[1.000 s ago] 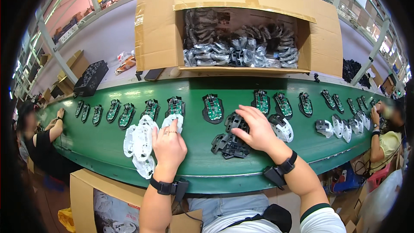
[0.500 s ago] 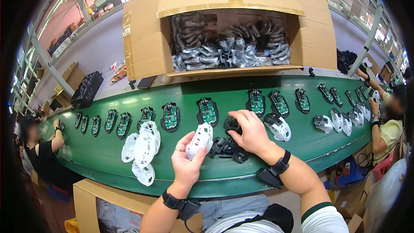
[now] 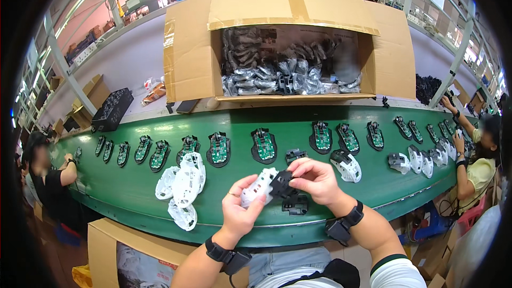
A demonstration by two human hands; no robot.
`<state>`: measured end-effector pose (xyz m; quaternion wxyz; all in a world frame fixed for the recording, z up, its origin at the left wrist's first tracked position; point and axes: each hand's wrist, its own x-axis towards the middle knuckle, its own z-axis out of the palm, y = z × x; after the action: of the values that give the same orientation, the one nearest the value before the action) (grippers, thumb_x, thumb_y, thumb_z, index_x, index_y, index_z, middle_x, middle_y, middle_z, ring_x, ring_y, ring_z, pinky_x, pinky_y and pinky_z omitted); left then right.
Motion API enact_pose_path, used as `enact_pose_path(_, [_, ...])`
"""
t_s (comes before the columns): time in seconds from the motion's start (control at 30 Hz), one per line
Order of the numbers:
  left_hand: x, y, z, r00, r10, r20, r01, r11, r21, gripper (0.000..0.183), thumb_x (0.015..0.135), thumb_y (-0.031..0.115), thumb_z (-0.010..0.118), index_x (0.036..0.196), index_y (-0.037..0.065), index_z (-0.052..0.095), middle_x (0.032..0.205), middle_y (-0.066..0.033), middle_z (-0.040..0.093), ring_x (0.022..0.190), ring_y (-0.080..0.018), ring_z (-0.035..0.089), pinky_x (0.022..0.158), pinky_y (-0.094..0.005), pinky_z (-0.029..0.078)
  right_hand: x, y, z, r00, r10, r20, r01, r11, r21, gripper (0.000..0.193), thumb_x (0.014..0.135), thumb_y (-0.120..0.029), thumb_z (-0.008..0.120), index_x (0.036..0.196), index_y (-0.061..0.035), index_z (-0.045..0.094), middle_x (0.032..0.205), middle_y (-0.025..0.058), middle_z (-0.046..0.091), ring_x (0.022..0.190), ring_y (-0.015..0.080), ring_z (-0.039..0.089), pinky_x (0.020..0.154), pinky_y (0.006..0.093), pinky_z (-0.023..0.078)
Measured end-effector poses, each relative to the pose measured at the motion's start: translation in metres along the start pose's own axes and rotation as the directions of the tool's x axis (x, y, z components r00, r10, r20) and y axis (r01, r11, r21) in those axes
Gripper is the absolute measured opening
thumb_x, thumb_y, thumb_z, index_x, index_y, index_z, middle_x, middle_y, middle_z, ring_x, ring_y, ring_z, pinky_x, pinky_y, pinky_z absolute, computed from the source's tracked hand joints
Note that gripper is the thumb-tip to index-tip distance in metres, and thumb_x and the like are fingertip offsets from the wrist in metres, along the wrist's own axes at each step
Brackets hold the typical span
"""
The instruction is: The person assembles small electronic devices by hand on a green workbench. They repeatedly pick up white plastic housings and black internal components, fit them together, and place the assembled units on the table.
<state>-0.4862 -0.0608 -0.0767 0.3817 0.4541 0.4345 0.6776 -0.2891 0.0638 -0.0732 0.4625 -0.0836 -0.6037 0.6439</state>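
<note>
My left hand [image 3: 238, 210] is closed round a white plastic mouse shell [image 3: 255, 191], held just above the green work surface [image 3: 229, 224]. In my right hand [image 3: 318, 182], thumb and fingers pinch a black plastic mouse part [image 3: 280, 183], which meets the shell's right end; whether it is seated cannot be made out. Beneath and beyond that hand lie more black parts [image 3: 295, 206]. Left of my hands is a pile of white shells [image 3: 184, 186]. A white shell with a black piece fitted [image 3: 346, 165] rests right of my right hand.
Mouse bases with green circuit boards [image 3: 264, 145] form a row across the surface. Behind them a cardboard box [image 3: 394, 53] holds bagged parts. More shells [image 3: 416, 160] lie at right. One person [image 3: 50, 181] works at far left, another [image 3: 480, 165] at far right.
My right hand has lifted a black part off the surface and brought it against the white shell. Another black part now shows beyond that hand. The view has shifted slightly.
</note>
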Motion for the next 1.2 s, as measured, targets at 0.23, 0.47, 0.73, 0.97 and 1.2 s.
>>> enact_pose_path(0.23, [-0.005, 0.009, 0.001, 0.983, 0.182, 0.018, -0.182, 0.962, 0.205, 0.054, 0.086, 0.005, 0.078, 0.133, -0.007, 0.056, 0.116, -0.0139, 0.069, 0.103, -0.0167, 0.067, 0.091, -0.0303, 0.054, -0.001, -0.018, 0.029, 0.947, -0.233, 0.22, 0.32, 0.647, -0.692, 0.053, 0.082, -0.017, 0.085, 0.129, 0.0014, 0.065, 0.137, 0.0246, 0.063, 0.121, 0.0377, 0.066, 0.102, 0.0404, 0.054])
enact_pose_path(0.47, [-0.004, 0.007, -0.004, 0.951, 0.285, 0.117, -0.308, 0.867, 0.392, 0.053, 0.084, 0.005, 0.078, 0.132, -0.007, 0.058, 0.112, -0.0149, 0.072, 0.097, -0.0171, 0.07, 0.086, -0.0304, 0.056, -0.007, -0.004, 0.03, 0.966, -0.207, 0.154, 0.255, 0.669, -0.698, 0.076, 0.076, -0.018, 0.089, 0.14, 0.0048, 0.053, 0.139, 0.0228, 0.062, 0.126, 0.0341, 0.064, 0.105, 0.0397, 0.052])
enact_pose_path(0.73, [-0.001, 0.007, -0.003, 0.973, 0.228, 0.02, -0.225, 0.935, 0.276, 0.05, 0.085, 0.005, 0.077, 0.13, -0.008, 0.06, 0.113, -0.0159, 0.072, 0.099, -0.0175, 0.07, 0.087, -0.0306, 0.056, -0.004, -0.016, 0.034, 0.913, -0.255, 0.317, 0.407, 0.58, -0.706, 0.072, 0.077, -0.013, 0.082, 0.139, 0.0085, 0.053, 0.14, 0.0277, 0.059, 0.124, 0.0374, 0.064, 0.104, 0.0417, 0.052])
enact_pose_path(0.97, [-0.003, 0.008, -0.005, 0.964, 0.265, 0.027, -0.26, 0.91, 0.324, 0.048, 0.084, 0.003, 0.075, 0.128, -0.009, 0.06, 0.112, -0.0157, 0.072, 0.099, -0.018, 0.07, 0.087, -0.03, 0.056, -0.006, -0.015, 0.033, 0.898, -0.298, 0.323, 0.439, 0.567, -0.697, 0.071, 0.076, -0.016, 0.08, 0.137, 0.0111, 0.055, 0.14, 0.0282, 0.058, 0.123, 0.0407, 0.063, 0.103, 0.0455, 0.052])
enact_pose_path(1.2, [-0.005, 0.009, -0.009, 0.963, 0.268, 0.011, -0.262, 0.929, 0.263, 0.048, 0.082, 0.003, 0.076, 0.127, -0.008, 0.062, 0.109, -0.0153, 0.073, 0.095, -0.0173, 0.071, 0.086, -0.0298, 0.056, -0.005, -0.019, 0.033, 0.898, -0.328, 0.291, 0.433, 0.555, -0.711, 0.069, 0.076, -0.015, 0.079, 0.137, 0.0082, 0.056, 0.138, 0.027, 0.059, 0.119, 0.0408, 0.064, 0.1, 0.044, 0.053])
